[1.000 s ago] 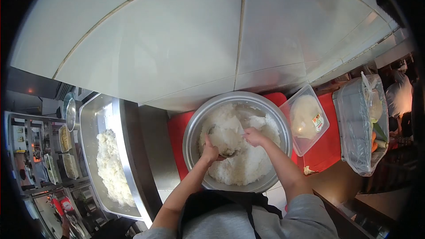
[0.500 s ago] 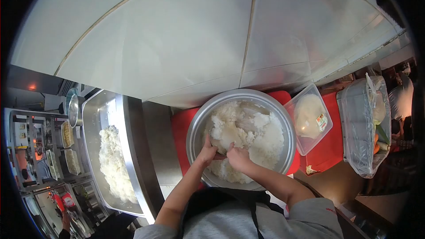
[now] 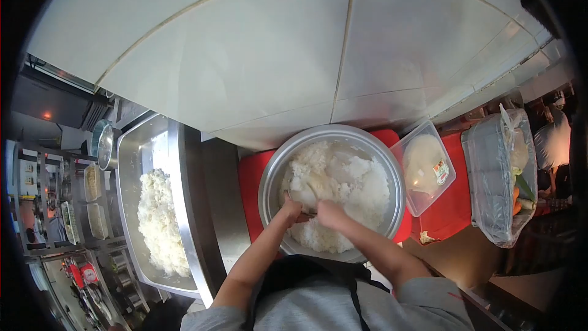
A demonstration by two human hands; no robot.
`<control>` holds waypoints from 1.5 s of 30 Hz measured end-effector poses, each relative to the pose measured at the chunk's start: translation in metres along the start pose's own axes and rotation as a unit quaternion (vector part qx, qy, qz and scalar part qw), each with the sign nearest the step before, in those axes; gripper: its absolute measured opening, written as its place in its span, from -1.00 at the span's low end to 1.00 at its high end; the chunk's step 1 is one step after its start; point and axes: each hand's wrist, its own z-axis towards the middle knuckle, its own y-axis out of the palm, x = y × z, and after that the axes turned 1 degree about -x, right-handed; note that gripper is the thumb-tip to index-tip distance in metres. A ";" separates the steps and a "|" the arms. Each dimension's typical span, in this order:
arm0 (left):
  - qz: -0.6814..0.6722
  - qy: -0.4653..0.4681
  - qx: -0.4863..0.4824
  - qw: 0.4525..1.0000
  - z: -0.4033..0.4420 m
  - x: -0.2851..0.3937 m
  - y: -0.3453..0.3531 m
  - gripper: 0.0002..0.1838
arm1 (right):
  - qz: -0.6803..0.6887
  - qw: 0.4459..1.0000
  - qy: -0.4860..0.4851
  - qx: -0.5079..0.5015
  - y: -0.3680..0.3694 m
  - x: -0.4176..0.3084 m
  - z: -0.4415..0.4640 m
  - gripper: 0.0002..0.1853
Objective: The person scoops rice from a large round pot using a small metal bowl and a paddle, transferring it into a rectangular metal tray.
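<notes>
Facing tiled wall [image 3: 263, 43], seemingly clamping bowl [image 3: 304, 197] for steadiness, with fingers of left hand [image 3: 292, 213] at eight in pot [image 3: 399, 191]. Cannot tell finger grip of right hand [image 3: 331, 214], at six.

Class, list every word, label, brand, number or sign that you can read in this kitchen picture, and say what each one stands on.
No text can be read with certainty:
Label on the clear plastic container: printing too small.
Round white dial on the red device at the far left: any markings too small.
Red mark on the grey sleeve: too blurred to tell whether it is lettering.
</notes>
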 end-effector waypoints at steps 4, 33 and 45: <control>-0.012 -0.016 -0.043 0.999 -0.011 0.000 -0.009 -0.11 | -0.029 0.998 -0.039 -0.039 0.001 0.016 0.010 -0.83; 0.096 0.183 0.094 0.974 0.001 0.004 -0.023 -0.26 | 0.747 0.625 0.201 0.102 0.080 0.025 -0.009 -0.88; 0.003 0.258 0.009 0.966 -0.097 -0.025 0.002 -0.29 | 0.712 0.668 0.068 0.208 0.033 0.003 -0.105 -0.82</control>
